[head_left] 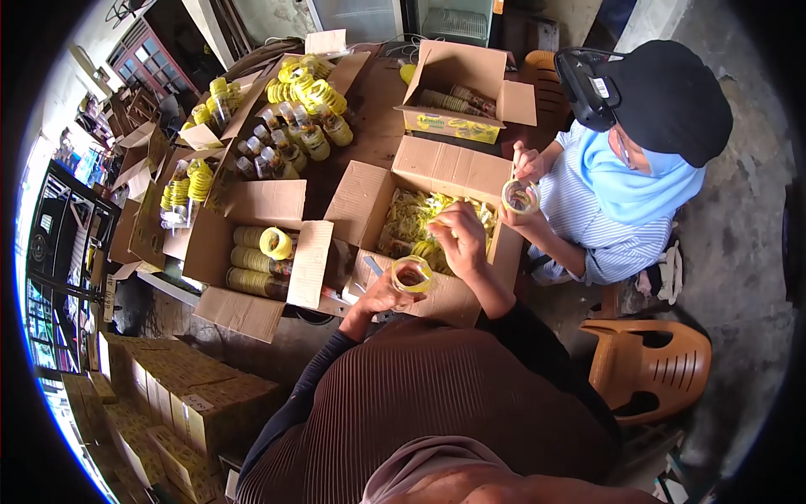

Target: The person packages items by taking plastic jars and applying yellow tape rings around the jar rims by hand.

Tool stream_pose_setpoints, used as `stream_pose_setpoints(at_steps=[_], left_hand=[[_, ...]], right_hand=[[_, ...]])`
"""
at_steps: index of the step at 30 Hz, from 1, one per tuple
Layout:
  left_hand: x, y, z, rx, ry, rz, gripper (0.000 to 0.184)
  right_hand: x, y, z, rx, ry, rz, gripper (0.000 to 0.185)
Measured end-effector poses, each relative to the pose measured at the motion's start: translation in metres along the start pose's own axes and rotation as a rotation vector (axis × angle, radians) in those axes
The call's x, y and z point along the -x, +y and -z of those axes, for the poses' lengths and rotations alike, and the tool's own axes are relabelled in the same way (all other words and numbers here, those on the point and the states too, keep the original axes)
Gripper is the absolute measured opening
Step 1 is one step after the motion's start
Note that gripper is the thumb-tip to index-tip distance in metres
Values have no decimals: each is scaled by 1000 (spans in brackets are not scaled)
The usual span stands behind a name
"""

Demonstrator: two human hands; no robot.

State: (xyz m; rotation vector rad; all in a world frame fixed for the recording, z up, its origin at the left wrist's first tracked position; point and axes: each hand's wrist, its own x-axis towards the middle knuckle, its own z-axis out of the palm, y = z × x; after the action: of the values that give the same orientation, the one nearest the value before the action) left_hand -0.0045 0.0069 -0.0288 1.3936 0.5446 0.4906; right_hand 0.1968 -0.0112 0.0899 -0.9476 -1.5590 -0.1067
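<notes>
Wrapped round a clear round container with a yellow rim point(412, 274), my left hand point(382, 294) is in front of my chest. The container's open end faces up. A thin grey blade-like object point(373, 265) sticks out beside that hand. My right hand point(462, 238) is raised over an open cardboard box point(430, 165), its fingers bent and pressed together; what they hold, if anything, is too small to name. Inside the box lies a heap of yellow strips point(409, 210).
At the right a co-worker point(625, 181) holds a similar container point(520, 196). An open box of stacked rings point(252, 259) stands at the left. Clear bottles point(315, 141) and a lemon-printed box point(453, 125) are farther back. An orange chair point(651, 370) stands right.
</notes>
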Motion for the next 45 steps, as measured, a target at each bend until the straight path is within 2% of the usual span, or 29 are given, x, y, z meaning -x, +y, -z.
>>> stream_pose_setpoints(at_steps=[2,4,5,6,7,8,10,12,13,17,19,21,24,25,26,28,29,34,36,37,39,42,45], left_hand=[[2,24,1,18,58,-55,62],[3,46,1,-273,213,-156,65],[2,47,5,-408,254,-198,67],[2,53,5,-407,258,-200,67],[3,61,4,-464,268,-221,68],[2,65,4,-522,276,-243,70],[2,55,9,-572,239,-189,76],[1,47,7,-780,366,-240,71],[0,45,8,-791,359,-244,65],[-2,47,7,-879,329,-166,69],[-5,45,5,-1070,448,-327,63],[-6,53,4,-1093,445,-308,63],[-6,65,-2,-1155,454,-267,60],[-7,66,-3,-1195,460,-250,58],[-8,65,-4,-1194,458,-249,58],[-11,62,-6,-1229,440,-233,53],[-12,61,-9,-1228,445,-244,53],[-15,55,-17,-1148,418,-296,49],[-13,57,-18,-1111,367,-162,57],[-13,59,-19,-1110,366,-160,57],[-12,64,-20,-1001,318,-206,75],[-12,62,-15,-934,222,-109,84],[-12,65,-9,-805,183,-151,89]], right_hand=[[17,10,-10,-56,-178,-245,23],[38,27,-23,-60,-123,-210,26],[53,38,-27,36,-166,-340,26],[57,40,-25,136,-209,-471,27],[63,42,-19,225,-344,-565,28],[66,46,-16,225,-343,-566,28],[74,50,-12,206,-406,-371,28],[77,49,-7,189,-459,-434,27],[75,46,-6,158,-453,-443,26],[72,40,-8,114,-424,-437,27],[73,38,-8,108,-401,-435,28],[74,37,-8,188,-381,-421,27],[72,34,-10,150,-386,-386,22],[70,34,-10,139,-470,-431,27],[71,31,-10,140,-471,-433,27],[64,13,-9,147,-617,-567,36],[76,20,-13,166,-631,-497,43],[73,12,-14,253,-592,-418,29],[75,15,-17,288,-645,-455,24],[76,17,-17,287,-646,-458,24],[77,22,-17,332,-779,-407,23],[83,27,-20,341,-743,-287,23],[78,25,-17,287,-811,-305,23]])
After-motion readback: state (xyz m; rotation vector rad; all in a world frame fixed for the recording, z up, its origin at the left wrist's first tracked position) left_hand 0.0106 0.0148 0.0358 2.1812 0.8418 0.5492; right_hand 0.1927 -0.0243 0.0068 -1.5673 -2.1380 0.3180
